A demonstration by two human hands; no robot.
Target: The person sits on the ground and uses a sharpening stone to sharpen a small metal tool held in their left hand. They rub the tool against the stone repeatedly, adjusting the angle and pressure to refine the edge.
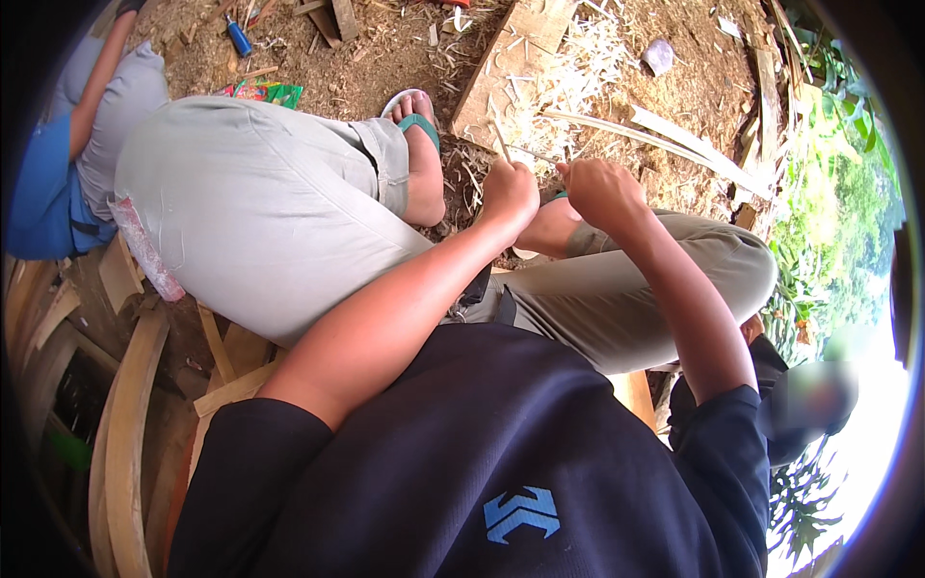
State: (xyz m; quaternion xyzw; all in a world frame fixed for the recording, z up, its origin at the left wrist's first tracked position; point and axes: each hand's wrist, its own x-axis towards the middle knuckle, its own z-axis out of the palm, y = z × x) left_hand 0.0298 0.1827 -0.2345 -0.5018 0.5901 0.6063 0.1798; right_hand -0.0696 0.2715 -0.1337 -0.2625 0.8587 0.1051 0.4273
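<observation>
My left hand point(512, 196) is closed in a fist around a thin pale wooden stick point(501, 141), whose end pokes up above the fingers. Close beside it on the right, my right hand point(604, 193) grips a thin dark strip point(533, 154) that points left toward the stick. Whether that strip is a blade or another stick, I cannot tell. Both hands are between my knees, over the near end of a flat wooden board point(485, 96). Pale wood shavings point(590, 63) lie beside the board and in front of my hands.
My sandalled foot point(421, 130) rests left of the board. Long split strips point(694, 149) and a greyish stone point(658, 57) lie to the right. A blue bottle point(238, 37) is at far left, near a person in blue point(43, 197). Curved timber point(130, 433) is at lower left.
</observation>
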